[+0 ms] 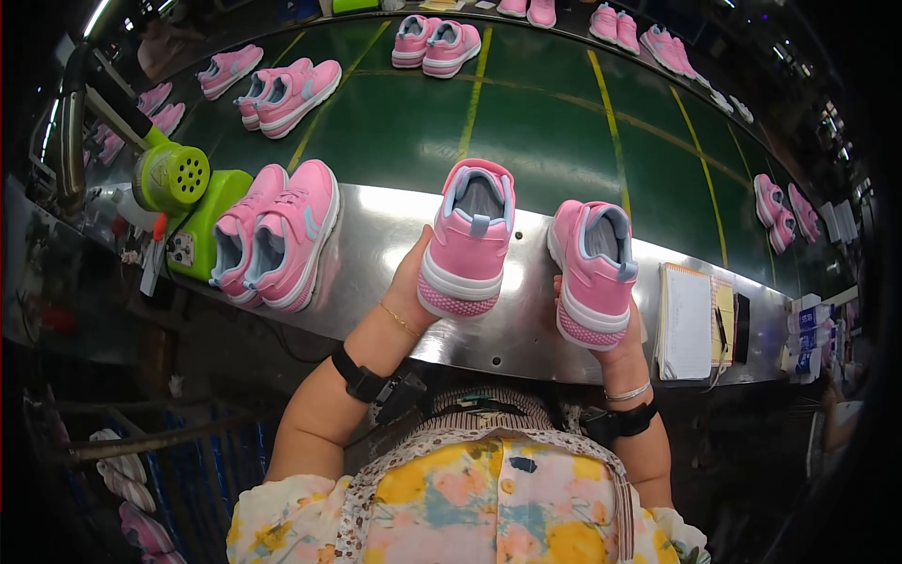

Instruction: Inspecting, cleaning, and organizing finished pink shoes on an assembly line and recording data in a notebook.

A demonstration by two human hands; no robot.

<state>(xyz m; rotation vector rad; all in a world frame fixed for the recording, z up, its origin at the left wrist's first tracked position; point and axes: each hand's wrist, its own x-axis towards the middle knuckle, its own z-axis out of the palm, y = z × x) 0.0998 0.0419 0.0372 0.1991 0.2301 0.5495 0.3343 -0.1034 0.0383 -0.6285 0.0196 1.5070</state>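
Observation:
My left hand (pixel 411 289) is closed round a pink sneaker (pixel 462 252), heel toward me, with a light blue lining and a white and pink sole. In my right hand (pixel 627 346) is a second pink sneaker (pixel 594 273) of the same kind, tilted slightly. Both shoes are held up over the metal ledge (pixel 376 226), a short gap apart. Most of my fingers are hidden behind the shoes. Left of my left hand, a pair of matching pink sneakers (pixel 282 235) stands on the ledge.
A green conveyor belt (pixel 545 122) with yellow lines runs beyond the ledge, carrying several pairs of pink sneakers (pixel 437 45). A lime-green machine (pixel 202 211) with a round perforated head stands at left. An open notebook (pixel 685 324) and a pen (pixel 721 329) lie at right.

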